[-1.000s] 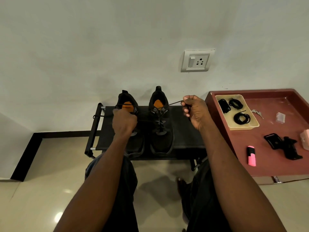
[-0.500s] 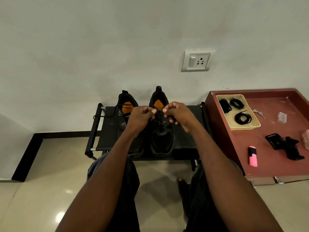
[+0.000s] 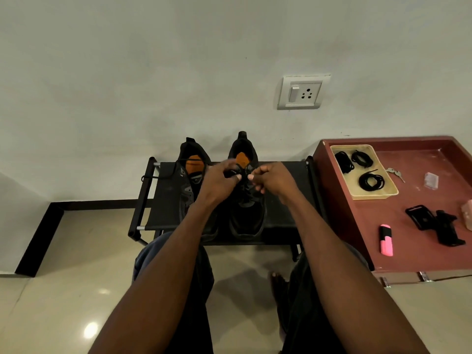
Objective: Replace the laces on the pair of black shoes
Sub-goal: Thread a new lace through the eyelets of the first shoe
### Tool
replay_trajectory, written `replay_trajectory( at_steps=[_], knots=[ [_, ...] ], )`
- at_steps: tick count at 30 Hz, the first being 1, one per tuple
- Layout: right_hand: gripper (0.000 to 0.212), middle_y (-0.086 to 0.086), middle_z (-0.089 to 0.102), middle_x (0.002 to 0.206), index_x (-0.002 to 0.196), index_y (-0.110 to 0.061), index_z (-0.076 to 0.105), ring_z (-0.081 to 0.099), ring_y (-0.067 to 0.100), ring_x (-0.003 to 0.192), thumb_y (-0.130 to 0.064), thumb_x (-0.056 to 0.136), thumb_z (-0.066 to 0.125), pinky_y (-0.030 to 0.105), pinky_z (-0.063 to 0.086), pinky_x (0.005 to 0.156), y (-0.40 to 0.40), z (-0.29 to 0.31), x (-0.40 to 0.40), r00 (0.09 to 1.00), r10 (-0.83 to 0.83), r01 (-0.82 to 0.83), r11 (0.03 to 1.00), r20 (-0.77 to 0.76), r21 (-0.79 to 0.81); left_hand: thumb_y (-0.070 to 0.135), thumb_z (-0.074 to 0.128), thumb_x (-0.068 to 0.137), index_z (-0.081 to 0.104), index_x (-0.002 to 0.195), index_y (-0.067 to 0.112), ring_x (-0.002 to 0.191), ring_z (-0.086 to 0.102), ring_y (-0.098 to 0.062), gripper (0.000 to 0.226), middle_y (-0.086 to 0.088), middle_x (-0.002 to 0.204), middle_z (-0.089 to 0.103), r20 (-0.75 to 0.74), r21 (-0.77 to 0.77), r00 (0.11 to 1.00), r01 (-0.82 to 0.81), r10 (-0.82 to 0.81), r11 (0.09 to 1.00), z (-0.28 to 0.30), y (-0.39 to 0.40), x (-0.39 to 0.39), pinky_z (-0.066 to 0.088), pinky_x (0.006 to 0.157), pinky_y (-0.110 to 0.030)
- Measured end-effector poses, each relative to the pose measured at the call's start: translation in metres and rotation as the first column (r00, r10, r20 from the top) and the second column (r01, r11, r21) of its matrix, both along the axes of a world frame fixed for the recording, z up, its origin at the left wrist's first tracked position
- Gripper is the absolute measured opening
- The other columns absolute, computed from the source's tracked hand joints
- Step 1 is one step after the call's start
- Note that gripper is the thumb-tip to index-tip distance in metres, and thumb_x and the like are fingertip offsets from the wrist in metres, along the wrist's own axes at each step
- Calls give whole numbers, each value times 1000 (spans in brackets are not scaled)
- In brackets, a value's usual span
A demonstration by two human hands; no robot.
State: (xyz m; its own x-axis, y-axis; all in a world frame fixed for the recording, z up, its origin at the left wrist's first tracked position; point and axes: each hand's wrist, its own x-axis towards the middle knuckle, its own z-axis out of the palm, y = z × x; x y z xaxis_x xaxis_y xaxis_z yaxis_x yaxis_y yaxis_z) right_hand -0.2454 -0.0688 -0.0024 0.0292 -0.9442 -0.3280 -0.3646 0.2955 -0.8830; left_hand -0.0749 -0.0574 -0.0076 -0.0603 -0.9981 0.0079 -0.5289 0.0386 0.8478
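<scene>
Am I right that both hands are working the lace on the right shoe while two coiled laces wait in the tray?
Not quite: the head view shows three coiled laces in the tray, not two. Both the left hand and right hand are indeed at the right shoe.

Both hands, left hand (image 3: 219, 179) and right hand (image 3: 273, 179), pinch the black lace (image 3: 243, 172) over the right shoe (image 3: 247, 215), beside the left shoe (image 3: 190, 190) on a black rack (image 3: 163, 213).

No readable text, small pale mark on right shoe (image 3: 246, 215) tongue illegible
</scene>
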Motion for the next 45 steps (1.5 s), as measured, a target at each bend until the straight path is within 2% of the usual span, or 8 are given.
replay_trajectory(
  at_steps=[3,12,21,27,33,35,38,45],
  knots=[
    [15,7,68,66,91,1,68,61,14,58,6,96,56,23,54,59,0,5,3,990,-1,-3,1000,144,31,13,72,90,68,123,10,109,67,-12,33,1,112,74,-195,132,975,138,-111,982,-4,-2,-4,51,99,-29],
    [13,14,72,76,102,4,62,66,19,58,3,90,67,26,55,54,-1,4,5,983,-33,33,999,181,5,18,69,92,76,94,16,86,69,-8,8,3,88,74,-149,52,989,1,7,999,-17,-5,-4,54,80,-23],
    [15,12,75,85,107,-2,65,65,17,64,-6,93,67,27,52,58,-13,-4,5,988,50,-50,999,143,-3,15,64,95,72,94,11,83,66,-11,8,0,88,71,-186,69,981,-34,46,997,-26,-12,-5,52,75,-23],
    [60,9,62,127,143,-35,51,60,20,86,-2,94,40,25,44,64,-23,-20,8,907,165,-232,963,-387,-134,10,55,99,60,92,15,77,56,-14,10,0,88,61,-20,-11,987,-162,161,987,-36,-19,-10,45,66,-26],
    [32,14,64,103,102,-23,63,62,28,74,-2,92,40,37,50,58,-27,-23,8,916,118,-177,977,-384,-122,9,54,97,61,94,10,103,50,-25,7,-9,104,58,148,-128,978,-131,149,983,-53,-25,-16,45,88,-42],
    [20,10,66,96,95,-21,63,68,29,76,-9,96,47,44,59,71,-28,-26,5,943,68,-115,985,-325,-128,10,54,97,62,98,9,106,46,-25,9,-9,106,56,159,-167,977,-112,139,979,-57,-23,-20,43,92,-41],
    [10,1,67,85,91,-19,64,70,21,72,-27,97,62,40,61,76,-27,-26,4,956,33,-83,984,-291,-159,12,54,98,65,102,8,107,46,-25,12,-9,108,53,163,-221,979,-84,122,972,-58,-21,-25,44,93,-41],
    [9,3,69,78,84,-17,67,71,19,69,-10,87,63,40,62,73,-28,-30,1,979,-40,5,985,-200,-171,16,50,93,69,97,6,100,47,-28,21,-10,107,51,346,-293,935,28,78,956,-61,-19,-33,45,84,-45]
  ],
)
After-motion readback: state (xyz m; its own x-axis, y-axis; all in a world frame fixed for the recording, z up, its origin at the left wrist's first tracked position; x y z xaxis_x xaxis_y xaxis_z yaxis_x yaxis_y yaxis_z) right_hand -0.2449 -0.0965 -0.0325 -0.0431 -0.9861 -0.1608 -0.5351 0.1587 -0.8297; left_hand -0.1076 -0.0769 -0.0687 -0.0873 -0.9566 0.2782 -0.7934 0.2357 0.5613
